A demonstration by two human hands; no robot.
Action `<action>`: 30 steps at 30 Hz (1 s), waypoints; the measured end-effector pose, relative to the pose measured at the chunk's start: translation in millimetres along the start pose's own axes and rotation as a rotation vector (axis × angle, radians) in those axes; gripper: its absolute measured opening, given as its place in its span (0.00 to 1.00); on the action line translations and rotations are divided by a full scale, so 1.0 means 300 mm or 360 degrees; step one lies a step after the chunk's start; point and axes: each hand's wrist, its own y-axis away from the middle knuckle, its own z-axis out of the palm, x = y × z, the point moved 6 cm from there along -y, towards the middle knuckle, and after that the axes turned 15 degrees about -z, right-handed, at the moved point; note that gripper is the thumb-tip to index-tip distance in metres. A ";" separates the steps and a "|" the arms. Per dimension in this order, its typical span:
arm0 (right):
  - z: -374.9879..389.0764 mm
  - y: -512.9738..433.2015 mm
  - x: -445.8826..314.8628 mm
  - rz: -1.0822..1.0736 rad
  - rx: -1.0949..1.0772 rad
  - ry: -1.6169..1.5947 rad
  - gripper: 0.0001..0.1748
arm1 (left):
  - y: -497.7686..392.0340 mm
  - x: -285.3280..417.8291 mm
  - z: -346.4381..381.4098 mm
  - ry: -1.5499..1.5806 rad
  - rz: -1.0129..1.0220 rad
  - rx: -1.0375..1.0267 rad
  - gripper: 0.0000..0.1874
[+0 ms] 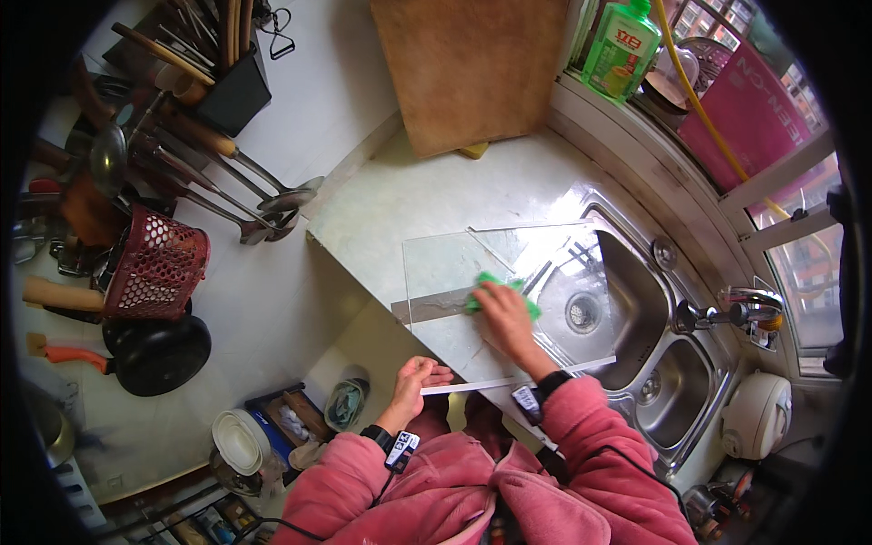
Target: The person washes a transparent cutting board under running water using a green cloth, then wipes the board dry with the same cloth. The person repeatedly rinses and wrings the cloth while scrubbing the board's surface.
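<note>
A clear glass panel [436, 269] with pale edge strips lies across the counter corner and partly over the larger basin of a steel sink [640, 306]. My right hand [504, 317] presses a green cloth [487, 286] flat on the panel near its middle. At the panel's near left corner is my left hand [419, 385], its fingers around the glass edge just beside the white strip [470, 387]. Part of the left hand's grip is hidden under the panel.
A wooden board [470, 75] leans at the back of the counter [381, 184]. Green detergent bottle [621, 51] on the windowsill. The faucet [715, 315] stands right of the sink, near a white appliance [756, 415]. Utensils and a red perforated basket [160, 262] hang at left.
</note>
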 end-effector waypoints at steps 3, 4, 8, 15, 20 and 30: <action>-0.205 0.208 0.159 0.0297 0.0093 0.0305 0.26 | -0.002 0.000 0.003 0.0020 -0.0016 -0.0020 0.09; -0.278 0.273 0.211 0.0369 0.0174 0.0417 0.26 | -0.004 0.001 0.004 0.0026 -0.0011 -0.0038 0.09; -0.500 0.479 0.330 0.0755 0.0366 0.0653 0.24 | -0.012 0.001 -0.002 -0.0003 0.0006 -0.0068 0.09; -0.452 0.364 0.060 0.0337 0.0190 0.0373 0.25 | -0.019 0.007 -0.011 0.0038 0.0023 -0.0083 0.15; -0.103 0.247 -0.304 -0.0263 -0.0184 -0.0366 0.22 | -0.015 0.018 -0.014 -0.0066 -0.0003 -0.0014 0.19; -0.282 0.480 0.030 0.0200 0.0012 -0.0004 0.25 | -0.008 0.022 -0.012 -0.0119 0.0010 0.0085 0.21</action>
